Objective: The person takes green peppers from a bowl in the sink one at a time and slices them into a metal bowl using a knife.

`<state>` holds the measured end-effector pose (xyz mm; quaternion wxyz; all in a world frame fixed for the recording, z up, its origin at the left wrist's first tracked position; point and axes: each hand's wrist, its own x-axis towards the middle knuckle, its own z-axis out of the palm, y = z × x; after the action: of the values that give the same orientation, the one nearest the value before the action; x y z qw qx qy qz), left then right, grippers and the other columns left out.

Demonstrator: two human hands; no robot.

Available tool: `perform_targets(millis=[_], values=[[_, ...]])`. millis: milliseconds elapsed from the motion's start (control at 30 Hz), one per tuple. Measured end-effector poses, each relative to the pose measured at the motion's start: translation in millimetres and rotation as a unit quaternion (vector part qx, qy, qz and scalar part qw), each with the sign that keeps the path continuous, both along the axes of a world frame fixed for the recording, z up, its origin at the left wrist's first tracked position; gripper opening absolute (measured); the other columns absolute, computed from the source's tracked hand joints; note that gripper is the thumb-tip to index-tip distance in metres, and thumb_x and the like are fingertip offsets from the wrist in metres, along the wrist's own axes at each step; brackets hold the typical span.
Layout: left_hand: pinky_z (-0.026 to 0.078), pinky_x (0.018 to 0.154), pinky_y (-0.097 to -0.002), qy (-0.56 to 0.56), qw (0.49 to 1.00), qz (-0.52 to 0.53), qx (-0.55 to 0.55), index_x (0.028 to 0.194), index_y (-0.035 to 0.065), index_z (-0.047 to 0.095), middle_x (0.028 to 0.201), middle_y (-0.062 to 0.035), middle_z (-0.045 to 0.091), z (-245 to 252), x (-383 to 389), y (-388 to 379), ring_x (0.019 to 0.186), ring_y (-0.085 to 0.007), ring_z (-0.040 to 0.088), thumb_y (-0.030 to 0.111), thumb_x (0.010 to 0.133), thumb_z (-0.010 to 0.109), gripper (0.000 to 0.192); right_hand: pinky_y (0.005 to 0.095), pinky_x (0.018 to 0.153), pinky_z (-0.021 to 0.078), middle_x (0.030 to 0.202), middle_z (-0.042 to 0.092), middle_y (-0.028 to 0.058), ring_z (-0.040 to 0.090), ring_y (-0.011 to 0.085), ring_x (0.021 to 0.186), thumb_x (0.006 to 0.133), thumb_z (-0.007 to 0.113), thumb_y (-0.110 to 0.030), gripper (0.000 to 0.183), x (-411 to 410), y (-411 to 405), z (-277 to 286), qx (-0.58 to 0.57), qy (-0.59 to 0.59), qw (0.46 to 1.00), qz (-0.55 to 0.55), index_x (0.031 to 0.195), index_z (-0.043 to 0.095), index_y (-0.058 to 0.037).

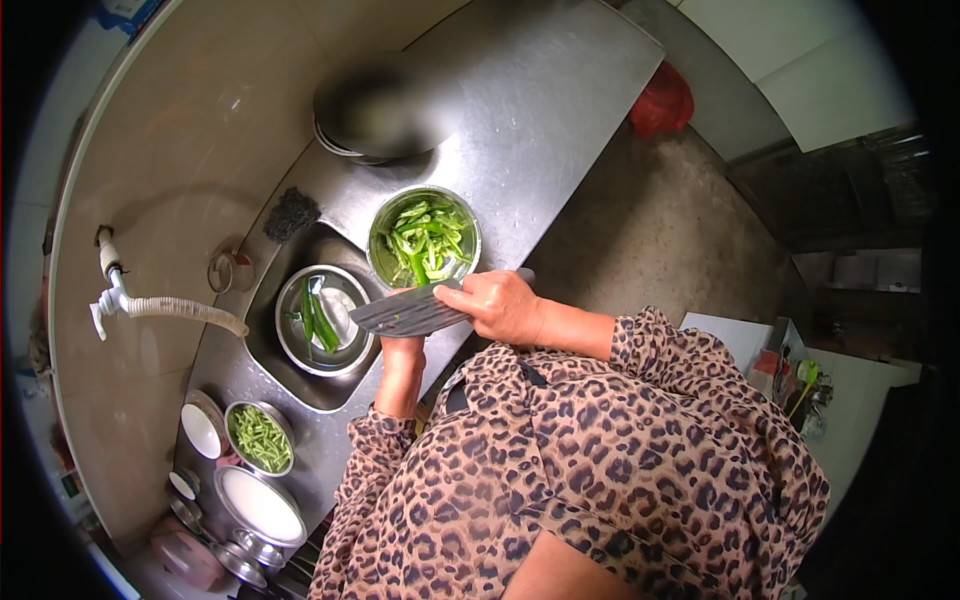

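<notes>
My right hand is closed on the handle of a broad dark knife, its blade lying across in front of my left hand. The blade hides most of the left hand's fingers, which seem to be at a long green pepper over the near rim of a metal bowl. That bowl holds cut green pepper strips. To its left, a metal basin stands in the sink with whole long green peppers and some water in it.
A hose tap reaches over the sink. A dark scouring pad and a cup are by the wall. Lower left stand a bowl of cut green beans, a white bowl and other dishes. A blurred round pan is at the back.
</notes>
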<state>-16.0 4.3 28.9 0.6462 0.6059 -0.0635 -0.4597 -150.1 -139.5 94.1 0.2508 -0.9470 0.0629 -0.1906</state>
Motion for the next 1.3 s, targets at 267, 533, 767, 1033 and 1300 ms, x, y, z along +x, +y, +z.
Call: perform_targets(millis=[267, 533, 767, 1033, 1300], values=[[0.052, 0.075, -0.0307, -0.008, 0.991, 0.122, -0.046, 0.108, 0.0067, 0.061, 0.101, -0.0049, 0.064, -25.1, -9.8, 11.7, 0.087, -0.0167, 0.062, 0.02, 0.093, 0.06, 0.019, 0.0401, 0.05, 0.0496, 0.068, 0.054, 0.0094, 0.06, 0.0273, 0.057, 0.071, 0.063, -0.003, 0.043, 0.6, 6.0, -1.6, -0.03, 0.018, 0.999, 0.019, 0.114, 0.062, -0.0064], [0.051, 0.062, -0.029, 0.072, 0.991, 0.114, -0.008, 0.106, 0.0019, 0.063, 0.092, -0.0073, 0.067, 7.8, -3.0, 6.8, 0.074, -0.0152, 0.064, 0.009, 0.091, 0.06, 0.017, 0.0384, 0.05, 0.0477, 0.067, 0.051, 0.0077, 0.057, 0.0254, 0.055, 0.071, 0.061, -0.003, 0.044, -5.3, -4.7, -11.6, -0.074, -0.007, 0.997, 0.008, 0.115, 0.063, -0.0071], [0.046, 0.048, -0.0241, 0.112, 0.993, 0.025, -0.001, 0.099, -0.0018, 0.06, 0.08, -0.0105, 0.068, 39.6, 2.4, -2.3, 0.057, -0.0147, 0.061, 0.007, 0.088, 0.063, 0.014, 0.0392, 0.051, 0.0489, 0.068, 0.051, 0.0085, 0.058, 0.0269, 0.056, 0.071, 0.061, -0.001, 0.046, -8.6, -19.6, -22.0, -0.087, -0.001, 0.996, -0.015, 0.116, 0.063, -0.0084], [0.047, 0.053, -0.0234, 0.149, 0.988, 0.005, 0.026, 0.099, 0.0025, 0.053, 0.081, -0.0126, 0.067, 45.7, -0.4, -6.4, 0.058, -0.0139, 0.059, 0.012, 0.095, 0.063, 0.014, 0.0448, 0.057, 0.0531, 0.076, 0.065, 0.0113, 0.066, 0.0325, 0.067, 0.082, 0.064, -0.008, 0.029, -4.0, -33.1, -44.4, 0.071, 0.014, 0.986, -0.15, 0.11, 0.065, -0.013], [0.047, 0.055, -0.0228, 0.084, 0.996, -0.036, 0.0, 0.103, -0.002, 0.061, 0.082, -0.0098, 0.068, 28.7, 3.7, -2.8, 0.062, -0.0139, 0.062, 0.007, 0.092, 0.06, 0.014, 0.0409, 0.053, 0.0511, 0.072, 0.061, 0.0074, 0.063, 0.0292, 0.062, 0.074, 0.065, -0.004, 0.04, 3.2, -9.7, 3.2, 0.059, -0.008, 0.998, -0.025, 0.113, 0.066, -0.0134]])
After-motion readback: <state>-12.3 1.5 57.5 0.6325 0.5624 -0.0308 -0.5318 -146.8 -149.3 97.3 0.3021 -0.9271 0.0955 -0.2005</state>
